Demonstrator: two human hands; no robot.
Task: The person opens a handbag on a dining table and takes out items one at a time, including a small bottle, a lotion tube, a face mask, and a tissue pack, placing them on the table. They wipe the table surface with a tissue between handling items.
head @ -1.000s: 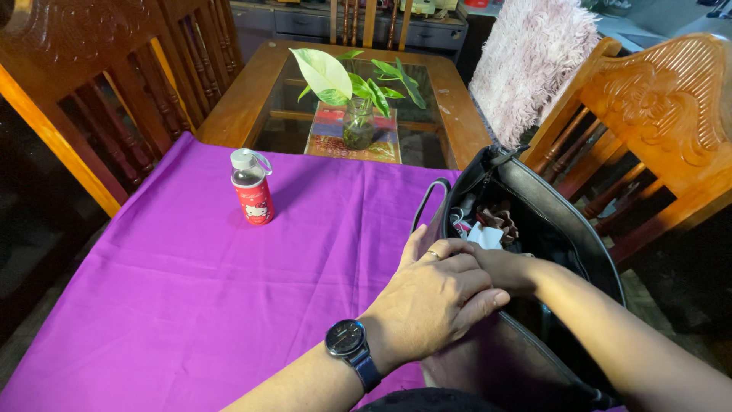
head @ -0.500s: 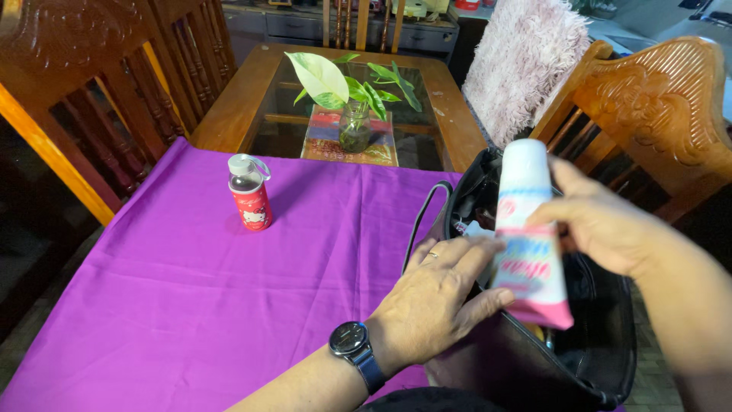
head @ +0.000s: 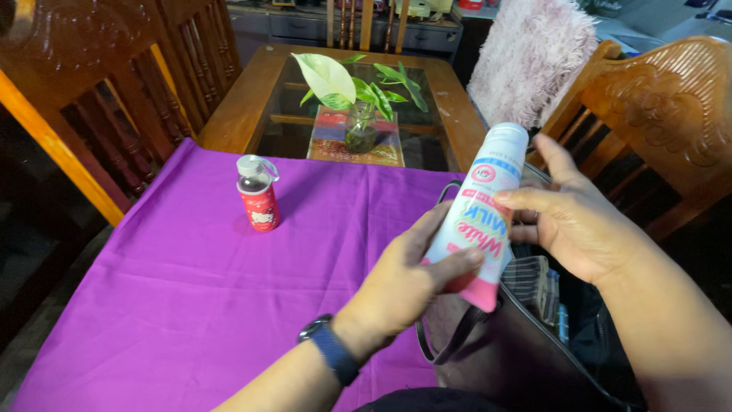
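Note:
A white and pink squeeze tube point(head: 480, 210) with a white cap is held up over the open black handbag point(head: 526, 351) at the table's right edge. My right hand point(head: 576, 217) grips the tube's upper half from the right. My left hand point(head: 404, 278), with a dark watch on the wrist, holds the tube's pink lower end from the left. Inside the bag I see a striped cloth item point(head: 534, 282) and other small things.
A purple cloth point(head: 191, 290) covers the table. A small red bottle point(head: 259, 194) with a clear cap stands on it at the upper left. Beyond are a glass-topped wooden table point(head: 450, 99) with a leafy plant in a jar point(head: 358, 126), carved wooden chairs point(head: 663, 114), and a fluffy pink cover point(head: 534, 53).
My right hand pulled the tube out of the bag and raised it. My left hand left the bag's rim and took hold of the tube's lower end.

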